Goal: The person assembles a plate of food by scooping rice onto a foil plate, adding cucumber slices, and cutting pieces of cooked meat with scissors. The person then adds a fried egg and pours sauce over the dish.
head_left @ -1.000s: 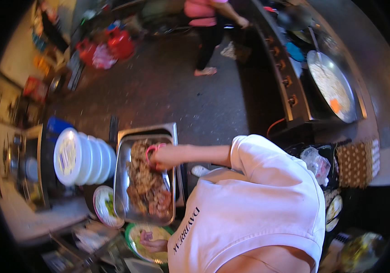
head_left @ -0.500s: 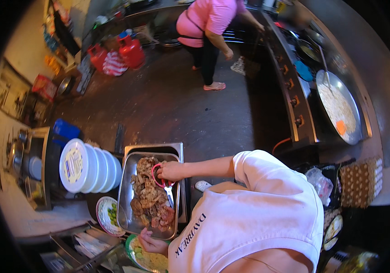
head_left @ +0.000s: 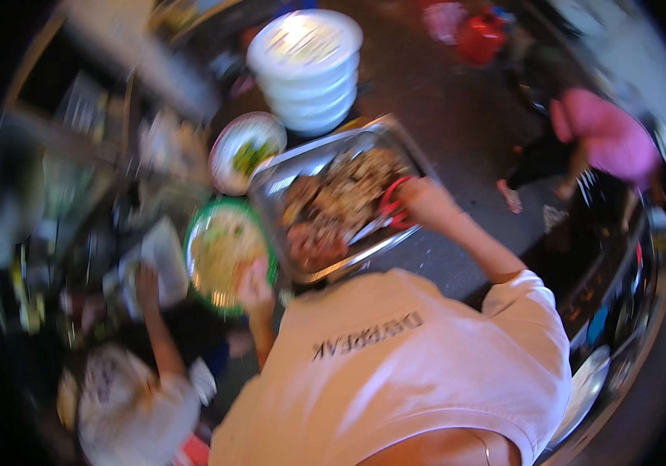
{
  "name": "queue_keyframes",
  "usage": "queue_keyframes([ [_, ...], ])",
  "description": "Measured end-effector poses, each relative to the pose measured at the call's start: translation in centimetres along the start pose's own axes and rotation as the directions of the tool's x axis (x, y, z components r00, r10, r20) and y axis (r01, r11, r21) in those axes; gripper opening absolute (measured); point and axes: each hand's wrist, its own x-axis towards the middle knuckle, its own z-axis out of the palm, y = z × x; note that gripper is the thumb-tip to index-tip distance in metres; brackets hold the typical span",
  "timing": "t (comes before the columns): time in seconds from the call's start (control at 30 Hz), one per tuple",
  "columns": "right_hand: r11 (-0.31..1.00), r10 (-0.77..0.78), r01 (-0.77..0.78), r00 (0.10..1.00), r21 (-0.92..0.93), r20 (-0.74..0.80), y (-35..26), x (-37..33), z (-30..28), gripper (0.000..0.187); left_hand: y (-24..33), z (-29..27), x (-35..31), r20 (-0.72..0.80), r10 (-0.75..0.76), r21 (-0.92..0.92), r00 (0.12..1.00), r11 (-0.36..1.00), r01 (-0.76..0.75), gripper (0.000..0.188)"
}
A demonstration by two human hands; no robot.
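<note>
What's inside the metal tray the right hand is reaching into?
The metal tray holds browned cooked food; the right hand holds red-handled scissors in it. Food hides the tray's bottom.

Motion blur smears the whole view, so the food in the steel tray (head_left: 333, 167) reads only as brown lumps, and the contents of the green plate (head_left: 224, 252) and the small white plate (head_left: 243, 151) cannot be told. The right hand (head_left: 418, 198) hides most of the red-handled tool (head_left: 391, 210), and its fingers cannot be made out. The left hand (head_left: 253, 286) is a blur at the green plate's rim. The counter (head_left: 139, 155) at left is a smear of unclear shapes.
</note>
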Motion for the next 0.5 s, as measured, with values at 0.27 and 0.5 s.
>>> queue_keyframes([
  [0.27,0.815,0.149,-0.389,0.857,0.431,0.492,0.2,0.4,-5.2,0.042,0.3,-2.7,-2.1,-0.154,0.17,0.22,0.973,0.966,-0.134,0.016],
  [0.5,0.49,0.081,-0.516,0.83,0.703,0.552,0.7,0.6,-3.7,0.041,0.4,-3.2,-3.0,-0.212,0.142,0.314,0.967,0.947,-0.07,0.015],
])
